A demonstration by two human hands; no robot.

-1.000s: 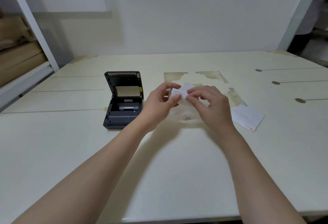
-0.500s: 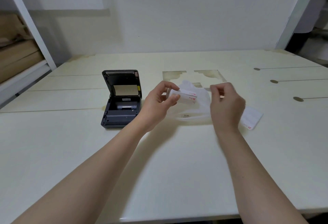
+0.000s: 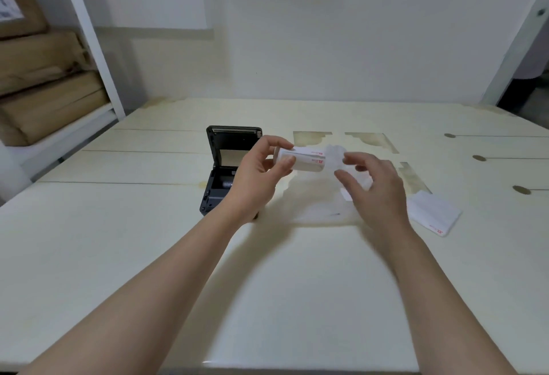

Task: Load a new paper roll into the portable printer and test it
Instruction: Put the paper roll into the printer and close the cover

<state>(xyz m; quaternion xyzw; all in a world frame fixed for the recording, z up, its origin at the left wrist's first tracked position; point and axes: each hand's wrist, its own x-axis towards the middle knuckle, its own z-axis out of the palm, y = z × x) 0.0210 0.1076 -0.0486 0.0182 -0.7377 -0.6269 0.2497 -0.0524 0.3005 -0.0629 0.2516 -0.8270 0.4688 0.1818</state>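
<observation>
A white paper roll [image 3: 306, 160] with small red print is held above the table, pinched at its left end by my left hand [image 3: 261, 172]. My right hand [image 3: 374, 184] hovers just right of the roll with its fingers spread, by the clear plastic wrapper [image 3: 320, 199] that trails from the roll's right end down to the table. Whether those fingers touch the wrapper is unclear. The black portable printer [image 3: 222, 172] stands behind my left hand with its lid raised and its paper bay uncovered; my hand hides its right part.
A flat white packet [image 3: 433, 214] with a red mark lies on the cream table [image 3: 148, 226] at the right. Brown parcels [image 3: 44, 83] fill a white shelf at the far left. Worn patches and dark round spots mark the table's far right.
The roll has come out of the wrapper and risen in my left hand. My right hand let go of the roll, swung right, then came back close with its fingers spread.
</observation>
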